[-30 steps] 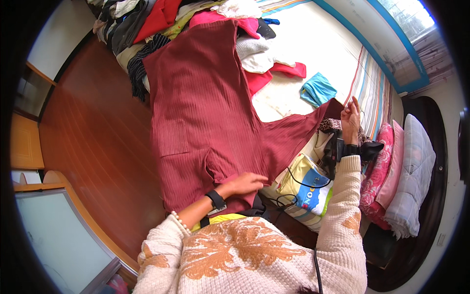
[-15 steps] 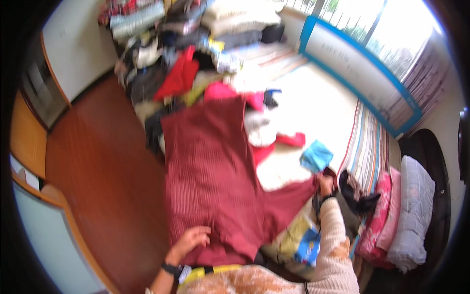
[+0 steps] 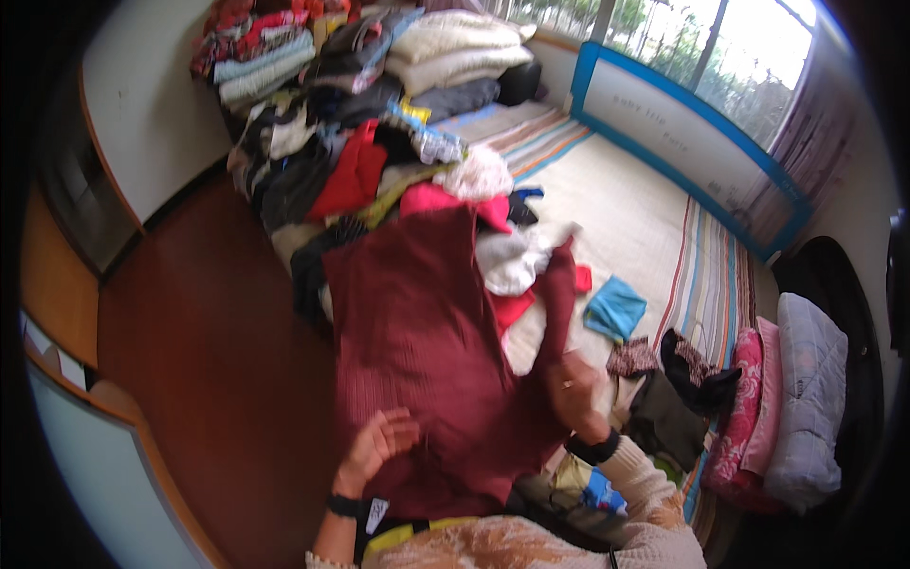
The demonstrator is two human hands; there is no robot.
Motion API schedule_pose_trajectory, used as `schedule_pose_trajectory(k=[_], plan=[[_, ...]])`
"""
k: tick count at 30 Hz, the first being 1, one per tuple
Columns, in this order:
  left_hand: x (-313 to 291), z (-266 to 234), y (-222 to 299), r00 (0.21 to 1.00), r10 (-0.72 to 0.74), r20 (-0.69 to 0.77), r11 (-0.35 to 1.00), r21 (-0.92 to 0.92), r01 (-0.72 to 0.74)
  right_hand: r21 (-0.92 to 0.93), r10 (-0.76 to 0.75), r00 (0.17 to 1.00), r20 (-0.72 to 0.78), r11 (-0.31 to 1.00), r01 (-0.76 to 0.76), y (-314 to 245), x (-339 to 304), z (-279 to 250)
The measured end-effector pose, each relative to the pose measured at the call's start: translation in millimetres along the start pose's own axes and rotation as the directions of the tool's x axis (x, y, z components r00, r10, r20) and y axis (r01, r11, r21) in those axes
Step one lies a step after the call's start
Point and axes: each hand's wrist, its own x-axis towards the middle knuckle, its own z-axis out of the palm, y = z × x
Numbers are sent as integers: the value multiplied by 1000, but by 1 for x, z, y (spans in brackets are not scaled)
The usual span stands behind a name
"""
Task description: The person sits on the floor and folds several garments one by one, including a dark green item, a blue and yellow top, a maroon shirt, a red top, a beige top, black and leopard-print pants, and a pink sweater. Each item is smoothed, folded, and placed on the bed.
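A dark red ribbed knit top [image 3: 417, 332] lies spread out in front of me, its lower part close to my body. My left hand [image 3: 382, 444] rests on its near left part, with fingers stretched out and nothing in them. One sleeve [image 3: 561, 299] of the top points away from me, its far end blurred. Against the base of this sleeve is my right hand [image 3: 578, 391], smeared by motion, so whether its fingers grip the cloth is unclear. A folded turquoise cloth [image 3: 615, 308] lies to the right of the sleeve.
A heap of clothes [image 3: 351, 171] covers the bed's left side, with stacked pillows [image 3: 460, 43] behind. Dark folded clothes [image 3: 668, 412] and rolled bedding [image 3: 806, 403] lie at the right. A blue-framed bed rail [image 3: 682, 142] borders the far side. Reddish-brown floor [image 3: 209, 379] lies left.
My right hand has moved left from the sleeve's end toward its base. The sleeve has swung from pointing right to pointing away from me. My left hand stays on the top.
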Motion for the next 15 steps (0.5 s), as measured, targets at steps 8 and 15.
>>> schedule_pose_trajectory(k=[8,15], plan=[[-61,-54,-20,993,15,-117,805,-588,-81,344,-296,754,587,934,99,-84,-79,17],[-100,-86,-34,970,-7,-242,896,-432,-101,-77,149,824,547,989,-127,-20,-115,2]])
